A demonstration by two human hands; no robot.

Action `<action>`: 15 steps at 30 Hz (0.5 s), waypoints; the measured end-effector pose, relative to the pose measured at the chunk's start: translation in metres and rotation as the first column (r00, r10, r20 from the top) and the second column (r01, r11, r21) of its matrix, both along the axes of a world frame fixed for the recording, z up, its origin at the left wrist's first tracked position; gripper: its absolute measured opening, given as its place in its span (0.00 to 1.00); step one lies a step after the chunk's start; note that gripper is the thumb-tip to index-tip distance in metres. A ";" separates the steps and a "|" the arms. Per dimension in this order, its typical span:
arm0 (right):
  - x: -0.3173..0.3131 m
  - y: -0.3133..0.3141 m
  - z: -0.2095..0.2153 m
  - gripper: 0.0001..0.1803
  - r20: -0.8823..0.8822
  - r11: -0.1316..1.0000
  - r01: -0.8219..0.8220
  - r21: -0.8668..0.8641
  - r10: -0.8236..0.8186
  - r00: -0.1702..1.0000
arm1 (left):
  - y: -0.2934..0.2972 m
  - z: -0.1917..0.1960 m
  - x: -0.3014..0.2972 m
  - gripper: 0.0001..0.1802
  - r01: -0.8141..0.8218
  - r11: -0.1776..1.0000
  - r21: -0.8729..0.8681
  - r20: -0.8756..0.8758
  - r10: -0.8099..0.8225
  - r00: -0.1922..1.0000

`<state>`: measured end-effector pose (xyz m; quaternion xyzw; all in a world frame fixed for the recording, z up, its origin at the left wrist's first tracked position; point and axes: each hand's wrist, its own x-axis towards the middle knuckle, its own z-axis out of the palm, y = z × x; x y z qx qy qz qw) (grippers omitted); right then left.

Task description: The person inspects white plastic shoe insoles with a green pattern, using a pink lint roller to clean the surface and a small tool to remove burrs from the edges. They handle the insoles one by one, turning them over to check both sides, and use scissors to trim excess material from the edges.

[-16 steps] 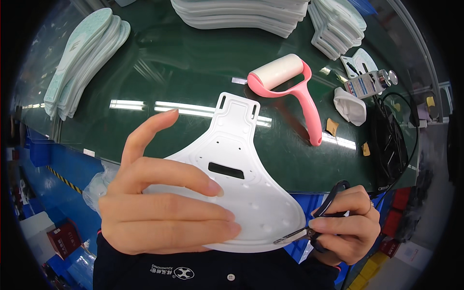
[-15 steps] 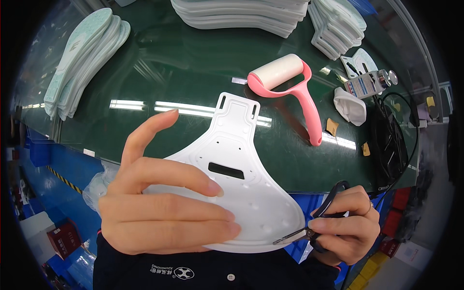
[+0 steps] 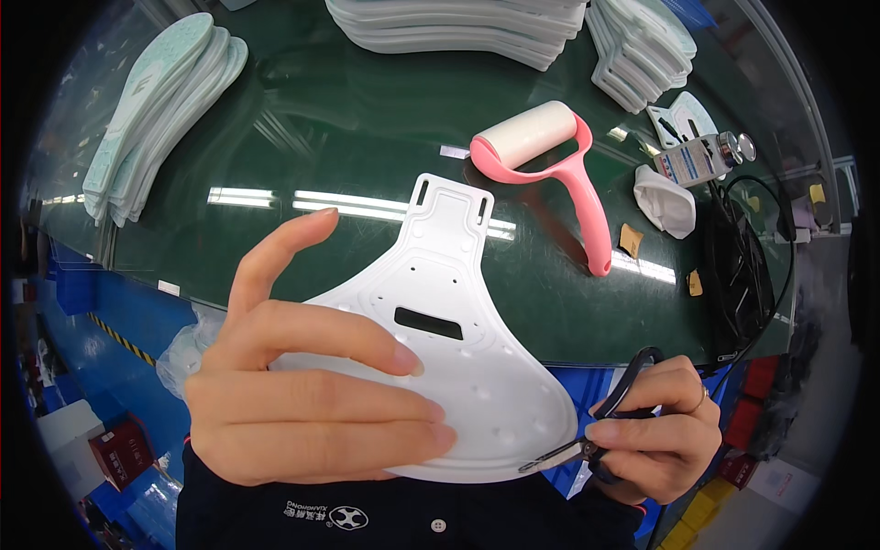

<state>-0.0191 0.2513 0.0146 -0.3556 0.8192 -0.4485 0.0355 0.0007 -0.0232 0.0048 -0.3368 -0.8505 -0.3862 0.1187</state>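
Observation:
A white moulded panel (image 3: 500,376), narrow and slotted at its far end and wide at the near end, is held in front of my chest. My left hand (image 3: 312,394) grips its left side, three fingers lying across its face and the index finger raised off it. In my right hand (image 3: 660,435) is a small pair of dark-handled scissors (image 3: 550,456), its slim metal blades lying along the panel's lower right rim. The left thumb is hidden behind the panel.
On the green table (image 3: 348,119) lies a pink-handled lint roller (image 3: 587,206). Stacks of white panels (image 3: 449,41) and pale green pieces (image 3: 165,110) stand farther off. At right are a bottle (image 3: 687,163), a crumpled white cloth (image 3: 665,202) and a black bag (image 3: 738,284).
The scissors' blades look closer together now and have shifted slightly along the rim. Both hands stay nearly in place.

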 end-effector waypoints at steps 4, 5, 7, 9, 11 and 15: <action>0.001 -0.001 0.000 0.21 -0.007 1.000 -0.003 0.003 0.003 1.000 | -0.001 0.000 0.001 0.06 0.003 1.000 -0.001 -0.002 -0.003 1.000; 0.001 -0.001 0.000 0.21 -0.011 1.000 -0.006 0.004 0.006 1.000 | -0.001 0.001 0.001 0.06 0.004 1.000 -0.004 -0.001 -0.004 1.000; 0.000 0.000 -0.001 0.21 -0.020 1.000 -0.005 0.001 0.005 1.000 | 0.000 -0.001 0.000 0.06 0.003 1.000 0.005 -0.009 -0.003 1.000; 0.000 0.000 -0.001 0.21 -0.024 1.000 -0.008 0.005 0.008 1.000 | 0.001 -0.002 0.000 0.06 0.000 1.000 0.013 -0.014 0.000 1.000; 0.000 0.000 0.000 0.21 -0.022 1.000 -0.013 0.014 0.014 1.000 | 0.001 -0.002 0.001 0.05 -0.004 1.000 0.019 -0.015 0.004 1.000; 0.001 0.000 0.000 0.21 -0.016 1.000 -0.013 0.017 0.014 1.000 | 0.001 -0.004 0.002 0.04 0.007 1.000 0.017 -0.017 -0.007 1.000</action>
